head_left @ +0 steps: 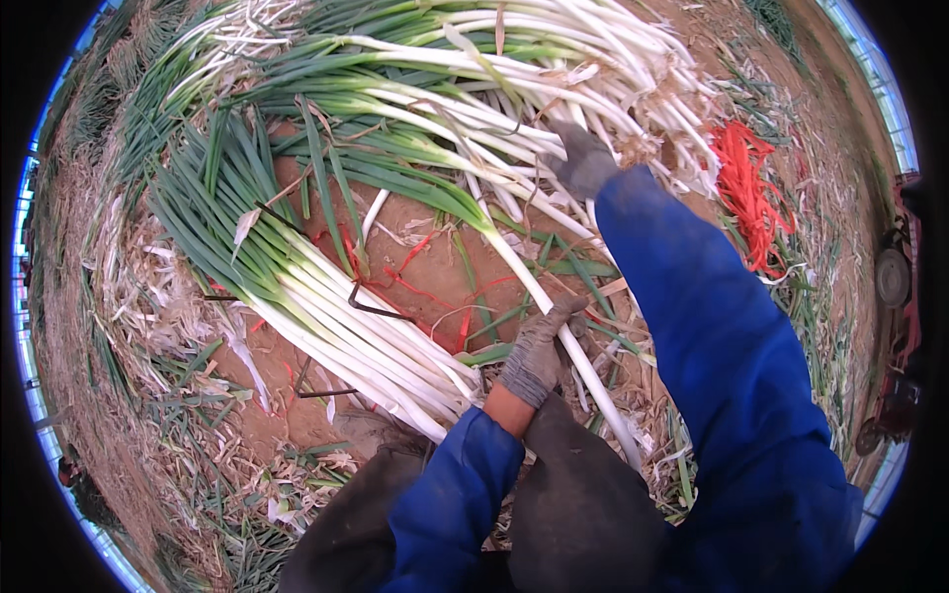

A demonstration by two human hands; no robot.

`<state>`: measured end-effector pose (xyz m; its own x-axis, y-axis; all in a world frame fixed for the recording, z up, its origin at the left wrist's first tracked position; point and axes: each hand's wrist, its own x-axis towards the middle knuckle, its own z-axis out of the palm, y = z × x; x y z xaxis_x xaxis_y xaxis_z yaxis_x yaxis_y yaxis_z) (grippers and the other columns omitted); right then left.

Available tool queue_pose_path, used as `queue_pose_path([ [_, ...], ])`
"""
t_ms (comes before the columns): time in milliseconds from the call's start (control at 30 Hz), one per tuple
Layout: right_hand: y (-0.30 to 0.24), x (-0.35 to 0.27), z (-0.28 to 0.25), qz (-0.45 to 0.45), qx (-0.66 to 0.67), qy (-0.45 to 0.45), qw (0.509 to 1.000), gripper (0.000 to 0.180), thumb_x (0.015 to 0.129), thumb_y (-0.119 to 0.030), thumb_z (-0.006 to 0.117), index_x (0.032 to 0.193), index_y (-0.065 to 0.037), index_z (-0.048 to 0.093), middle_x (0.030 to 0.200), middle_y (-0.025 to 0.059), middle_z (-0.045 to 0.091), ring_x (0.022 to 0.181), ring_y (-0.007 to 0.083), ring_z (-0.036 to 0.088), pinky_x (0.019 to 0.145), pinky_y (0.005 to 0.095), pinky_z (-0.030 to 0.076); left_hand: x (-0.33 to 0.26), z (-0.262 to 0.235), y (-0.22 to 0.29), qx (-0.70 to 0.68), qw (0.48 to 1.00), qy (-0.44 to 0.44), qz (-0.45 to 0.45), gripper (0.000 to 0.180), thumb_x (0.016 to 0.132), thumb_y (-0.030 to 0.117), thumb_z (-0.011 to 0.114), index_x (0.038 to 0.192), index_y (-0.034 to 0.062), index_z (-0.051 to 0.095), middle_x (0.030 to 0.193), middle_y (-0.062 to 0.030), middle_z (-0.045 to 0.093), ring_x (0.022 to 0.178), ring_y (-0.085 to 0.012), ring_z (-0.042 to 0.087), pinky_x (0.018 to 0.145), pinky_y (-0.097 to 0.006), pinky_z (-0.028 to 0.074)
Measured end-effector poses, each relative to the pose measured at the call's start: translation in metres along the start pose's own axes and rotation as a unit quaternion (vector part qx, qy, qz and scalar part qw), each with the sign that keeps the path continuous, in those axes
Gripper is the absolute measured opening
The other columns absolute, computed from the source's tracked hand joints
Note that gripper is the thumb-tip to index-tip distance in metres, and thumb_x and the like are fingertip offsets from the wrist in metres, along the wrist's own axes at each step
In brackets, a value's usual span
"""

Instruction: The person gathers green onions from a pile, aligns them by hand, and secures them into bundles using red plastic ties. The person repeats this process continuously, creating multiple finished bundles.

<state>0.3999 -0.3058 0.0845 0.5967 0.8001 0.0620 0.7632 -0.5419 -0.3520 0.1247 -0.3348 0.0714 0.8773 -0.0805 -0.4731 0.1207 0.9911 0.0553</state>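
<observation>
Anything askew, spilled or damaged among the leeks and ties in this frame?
Mostly ordinary field litter. One leek, gripped by the left hand, lies crosswise, apart from the neat bundle. Red ties sit in a loose tangle by the far pile that the right hand reaches into; more strands lie scattered on bare soil.

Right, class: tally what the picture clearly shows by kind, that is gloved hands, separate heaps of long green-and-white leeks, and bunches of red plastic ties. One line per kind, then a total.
Grey-gloved hands: 2, the left hand and the right hand
Heaps of long green-and-white leeks: 2, near heap, far heap
Bunch of red plastic ties: 1
Total: 5
</observation>
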Motion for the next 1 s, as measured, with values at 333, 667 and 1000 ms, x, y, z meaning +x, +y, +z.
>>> queue_pose_path([
  [333, -0.015, 0.039, 0.031, 0.074, -0.188, -0.273, 0.941, 0.061, 0.076, -0.048, 0.071, 0.117, -0.004, 0.058, 0.113, 0.0176, 0.065, 0.111, 0.0307, 0.061, 0.092, 0.0428, 0.046, -0.012, 0.029, 0.026, 0.150, 0.955, 0.185, 0.177, 0.019, 0.092, 0.017, 0.066, 0.100, 0.0002, 0.063, 0.069, -0.0053, 0.058, 0.057, -0.0145, 0.057, 0.052, -0.029, 0.052],
  [667, -0.028, -0.146, -0.029, 0.106, 0.197, -0.328, 0.918, 0.055, 0.082, -0.044, 0.069, 0.118, -0.003, 0.058, 0.092, 0.0142, 0.067, 0.081, 0.0212, 0.066, 0.074, 0.0365, 0.054, 0.010, 0.003, 0.010, 0.003, 0.936, 0.289, 0.201, 0.031, 0.089, 0.027, 0.068, 0.108, 0.0038, 0.061, 0.098, -0.0092, 0.067, 0.081, -0.0211, 0.065, 0.076, -0.036, 0.055],
  [1000, -0.050, -0.244, -0.084, 0.256, 0.365, -0.442, 0.778, 0.057, 0.095, -0.050, 0.050, 0.122, -0.001, 0.057, 0.104, 0.0173, 0.065, 0.096, 0.0222, 0.063, 0.085, 0.0356, 0.048, 0.000, -0.014, -0.010, -0.085, 0.988, 0.099, 0.088, 0.031, 0.088, 0.012, 0.067, 0.114, -0.0032, 0.056, 0.102, -0.0168, 0.065, 0.091, -0.0308, 0.064, 0.082, -0.047, 0.056],
])
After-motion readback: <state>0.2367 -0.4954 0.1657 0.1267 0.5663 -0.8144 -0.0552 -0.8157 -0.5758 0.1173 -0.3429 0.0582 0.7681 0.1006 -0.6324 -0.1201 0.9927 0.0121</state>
